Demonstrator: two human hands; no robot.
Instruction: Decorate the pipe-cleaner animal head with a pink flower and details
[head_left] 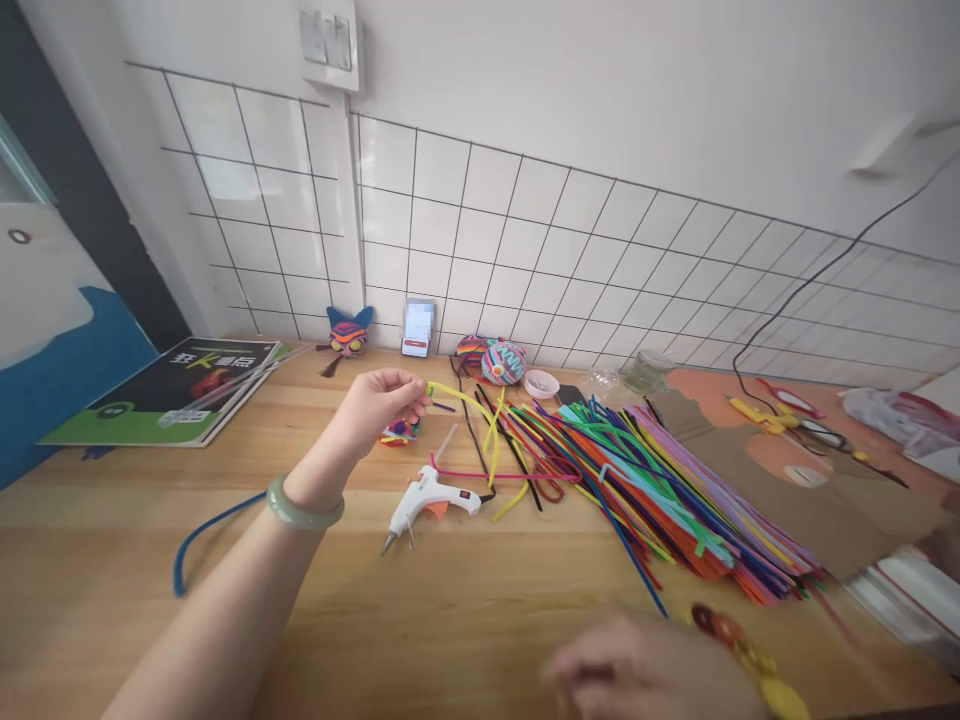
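Reaching out over the table, my left hand (384, 405) is closed in a pinch on one end of a yellow pipe cleaner (453, 391), which bends away to the right. A pale green bangle (305, 505) circles that wrist. Below the fingers lies a white hot glue gun (435, 492), nozzle pointing toward me. A small colourful ball (400, 432) is partly hidden behind my left hand. My right hand (645, 668) is low at the front edge, smeared by motion, so its fingers cannot be read. A beaded bracelet (739, 650) is on its wrist.
A large bundle of coloured pipe cleaners (660, 490) spreads at right. Along the wall stand a blue-eared figure (349, 332), a phone (418, 328), a yarn-wrapped ball (503, 361) and a pink bowl (541, 384). A book (172, 390) lies left, a blue pipe cleaner (202, 530) nearer me, a yellow glue gun (765, 415) far right.
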